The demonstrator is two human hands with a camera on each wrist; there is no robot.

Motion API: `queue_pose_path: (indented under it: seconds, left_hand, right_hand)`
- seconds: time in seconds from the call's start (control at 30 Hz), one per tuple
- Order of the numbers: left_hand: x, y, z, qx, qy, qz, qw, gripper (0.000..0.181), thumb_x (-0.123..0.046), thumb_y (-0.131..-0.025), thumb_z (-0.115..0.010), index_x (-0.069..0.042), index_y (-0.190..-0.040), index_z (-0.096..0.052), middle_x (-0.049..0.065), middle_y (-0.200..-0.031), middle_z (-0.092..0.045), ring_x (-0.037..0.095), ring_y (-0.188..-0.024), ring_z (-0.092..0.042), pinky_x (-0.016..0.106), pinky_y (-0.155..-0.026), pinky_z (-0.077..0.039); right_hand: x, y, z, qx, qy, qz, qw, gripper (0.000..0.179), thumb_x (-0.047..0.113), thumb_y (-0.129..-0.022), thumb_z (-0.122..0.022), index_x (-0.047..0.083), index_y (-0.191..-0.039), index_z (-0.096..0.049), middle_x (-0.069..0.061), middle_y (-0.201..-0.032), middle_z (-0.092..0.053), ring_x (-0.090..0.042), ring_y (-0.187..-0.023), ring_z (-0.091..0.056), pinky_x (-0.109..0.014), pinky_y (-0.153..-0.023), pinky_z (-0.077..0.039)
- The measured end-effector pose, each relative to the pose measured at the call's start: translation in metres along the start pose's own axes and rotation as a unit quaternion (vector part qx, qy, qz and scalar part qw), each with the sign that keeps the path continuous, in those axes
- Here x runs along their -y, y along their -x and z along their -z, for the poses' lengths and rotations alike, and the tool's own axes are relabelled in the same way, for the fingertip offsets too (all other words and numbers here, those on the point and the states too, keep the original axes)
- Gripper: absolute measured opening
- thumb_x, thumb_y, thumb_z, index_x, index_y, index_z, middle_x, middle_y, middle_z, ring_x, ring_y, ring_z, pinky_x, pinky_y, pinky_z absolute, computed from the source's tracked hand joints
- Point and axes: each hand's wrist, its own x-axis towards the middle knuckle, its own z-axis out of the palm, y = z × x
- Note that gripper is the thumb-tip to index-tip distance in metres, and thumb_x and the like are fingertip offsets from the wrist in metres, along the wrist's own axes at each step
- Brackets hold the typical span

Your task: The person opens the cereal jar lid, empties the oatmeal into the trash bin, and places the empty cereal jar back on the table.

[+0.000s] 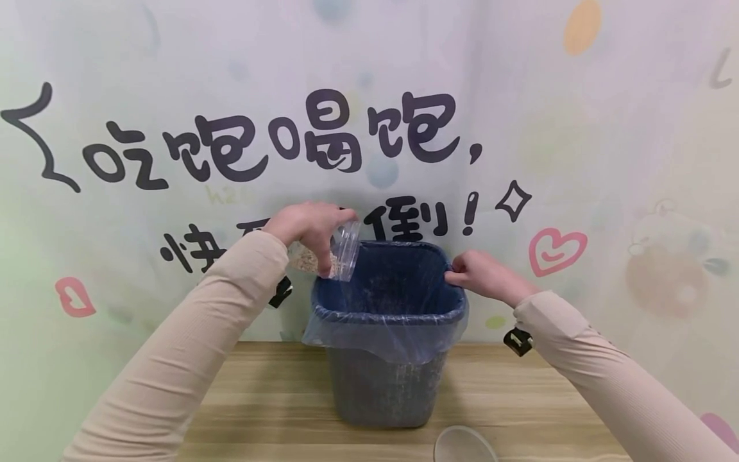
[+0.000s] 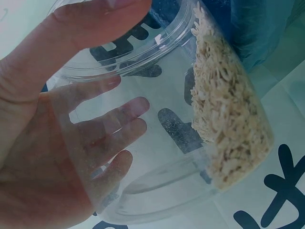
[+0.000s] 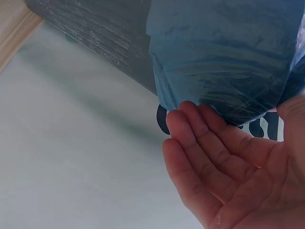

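My left hand (image 1: 312, 228) holds a clear plastic jar (image 1: 348, 247), tipped with its mouth toward the bin's opening, at the left rim. Pale dry flakes (image 2: 228, 119), perhaps oats or shavings, lie along the jar's lower side in the left wrist view. The thumb and several fingers wrap round the jar. A dark trash bin (image 1: 383, 398) stands upright, lined with a thin blue bag (image 1: 398, 340) folded over its rim. My right hand (image 1: 487, 274) grips the right rim, thumb over the edge and fingers (image 3: 205, 143) outside against the liner.
The bin stands on a wood-grain table (image 1: 277, 385). A round pale lid or dish (image 1: 464, 446) lies in front of it at the bottom edge, partly cut off. Close behind is a printed wall sheet (image 1: 288, 58) with large dark characters.
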Motion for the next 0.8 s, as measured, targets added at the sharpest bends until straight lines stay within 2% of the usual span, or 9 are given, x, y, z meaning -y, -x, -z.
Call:
queue_pose_path:
  seconds: [0.53,0.8]
  left_hand:
    - [-0.0048,0.0004,0.0014,0.01,-0.013,0.004,0.9999,0.093,-0.017,-0.06,-0.09,-0.015,-0.139,-0.041,0.012,-0.12,-0.056,0.028,-0.103,-0.054,0.044,-0.087,-0.047]
    - [-0.0057,0.0017,0.0011,0.002,-0.024,0.006,0.9997,0.092,-0.017,-0.059,-0.09,-0.016,-0.138,-0.042,0.011,-0.117,-0.057,0.027,-0.1,-0.054,0.044,-0.087,-0.047]
  right_hand:
    - [0.0,0.0015,-0.0007,-0.002,0.0,-0.004,1.0,0.034,0.012,-0.088,-0.057,0.012,-0.056,-0.045,0.006,-0.053,-0.033,-0.01,-0.048,-0.033,-0.027,-0.05,-0.028]
    - [-0.0004,0.0005,-0.0002,-0.005,0.0,0.001,1.0,0.035,0.011,-0.088,-0.057,0.013,-0.056,-0.043,0.006,-0.053,-0.032,-0.009,-0.048,-0.032,-0.027,-0.051,-0.028]
